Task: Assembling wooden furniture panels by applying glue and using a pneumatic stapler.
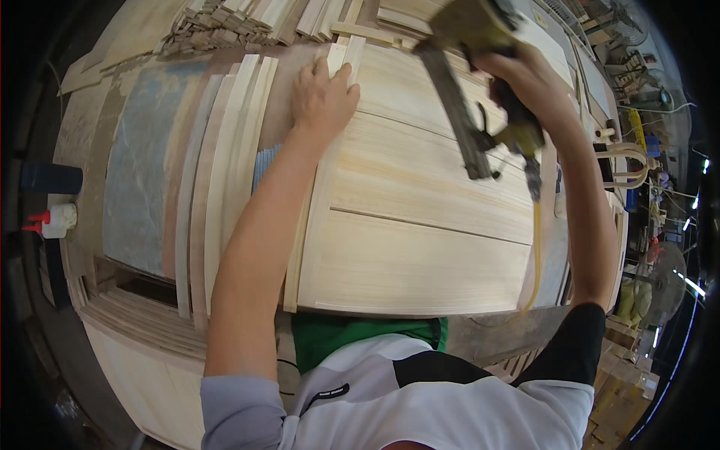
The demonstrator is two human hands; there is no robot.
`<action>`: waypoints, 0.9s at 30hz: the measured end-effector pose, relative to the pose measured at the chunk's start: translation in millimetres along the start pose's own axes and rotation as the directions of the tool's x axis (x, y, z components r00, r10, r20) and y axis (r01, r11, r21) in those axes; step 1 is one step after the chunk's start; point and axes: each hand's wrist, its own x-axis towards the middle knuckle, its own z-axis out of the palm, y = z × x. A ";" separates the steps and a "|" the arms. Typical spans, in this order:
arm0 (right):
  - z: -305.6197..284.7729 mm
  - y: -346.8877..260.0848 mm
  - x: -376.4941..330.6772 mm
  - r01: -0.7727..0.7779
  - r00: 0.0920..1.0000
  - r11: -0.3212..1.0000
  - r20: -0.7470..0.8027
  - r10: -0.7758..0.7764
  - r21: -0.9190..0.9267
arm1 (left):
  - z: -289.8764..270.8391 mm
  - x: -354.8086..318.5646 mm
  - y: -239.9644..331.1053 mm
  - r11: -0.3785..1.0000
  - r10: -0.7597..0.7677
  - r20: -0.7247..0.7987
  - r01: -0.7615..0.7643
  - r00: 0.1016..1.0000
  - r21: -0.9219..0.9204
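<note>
Pale softwood panel (420,225), built of wide boards laid edge to edge with seams showing, lying flat on the bench (139,187); assembly appears well along, the boards already in place, fastening at the far edge seemingly still in hand. Left hand (324,96): fingers extended and pressed flat on the panel's far left corner, fingertips touching two short wood strips (343,54) just beyond them; grasping nothing. Right hand (525,86): clenched round the grip of a yellow-green pneumatic nailer (469,82), its long dark magazine slanting down below the fingers, yellow hose (537,247) trailing toward the body. Loose slats (225,172) beside the left forearm; stacked offcuts (240,26) beyond the fingertips.
</note>
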 end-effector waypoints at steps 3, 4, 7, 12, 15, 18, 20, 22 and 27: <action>27.7 -17.4 48.5 0.014 1.000 0.998 0.028 -0.012 -0.069 | -1.7 3.7 7.3 1.000 0.021 -0.049 -0.021 0.999 -0.001; 34.9 -27.6 57.6 0.012 0.999 0.998 0.033 -0.010 -0.064 | -2.3 1.7 6.2 1.000 0.019 -0.043 -0.019 0.999 0.002; 41.6 -56.4 72.6 -0.068 0.984 0.995 0.161 0.078 -0.066 | -3.8 -1.5 2.9 1.000 0.021 -0.088 -0.021 0.996 0.004; 52.9 -64.6 74.7 -0.057 0.992 0.989 0.107 0.073 -0.139 | 1.9 -2.7 0.9 0.999 0.045 -0.139 -0.043 0.989 0.017; 56.9 -69.2 71.9 -0.067 0.993 0.983 0.082 0.082 -0.170 | 0.1 -1.3 3.6 0.998 0.050 -0.144 -0.044 0.988 0.045; 50.0 -65.5 63.8 0.038 0.996 0.978 0.083 -0.021 -0.207 | 2.5 -0.1 1.4 0.997 0.062 -0.148 -0.055 0.987 0.051; 50.7 -60.5 69.4 -0.042 0.998 0.972 0.041 0.052 -0.230 | 6.4 3.9 1.4 0.996 0.088 -0.154 -0.088 0.984 0.010; 56.2 -49.0 66.0 -0.046 0.998 0.993 0.032 0.049 -0.111 | 8.3 0.4 -3.0 0.994 0.108 -0.167 -0.111 0.980 -0.012; 26.8 -37.2 -6.2 -0.062 0.997 0.998 0.052 0.062 -0.001 | 0.2 -3.3 4.2 1.000 0.016 -0.022 -0.017 1.000 -0.013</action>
